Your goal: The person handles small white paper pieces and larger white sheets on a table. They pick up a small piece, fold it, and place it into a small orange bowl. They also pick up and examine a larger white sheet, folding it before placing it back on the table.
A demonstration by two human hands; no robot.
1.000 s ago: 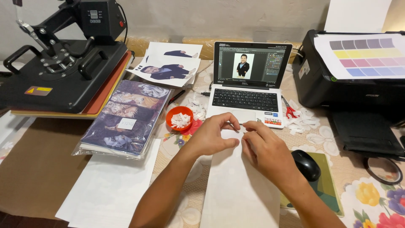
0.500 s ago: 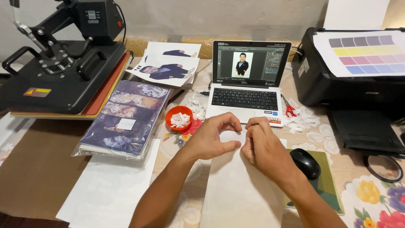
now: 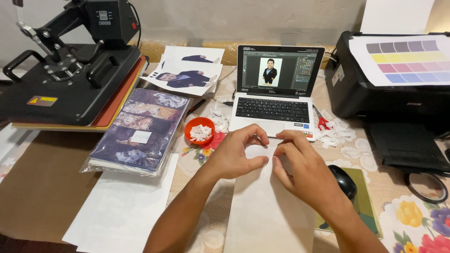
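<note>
The white sheet lies on the flowered tablecloth directly in front of me, with its far edge just before the open laptop and its near end running out of the bottom of the view. Both my hands are on its far end. My left hand is half curled: the thumb presses down flat on the paper and the fingers bend over the top edge. It pinches the paper, I think, but the fingertips are hidden, so I cannot tell how firm the grip is. My right hand is also bent, with the fingers resting on the same edge, close beside the left ones. It touches or lightly holds the paper; it is not a closed fist and not a flat open palm.

To do this well, in my judgement, I should keep both hands level on the edge and press evenly, so the sheet does not turn or wrinkle. I should also keep my right wrist away from the black mouse on the green pad, which is just beside it.

Near my left hand stands a small orange bowl with white paper scraps. More scraps and red scissors lie to the right of the laptop.
</note>
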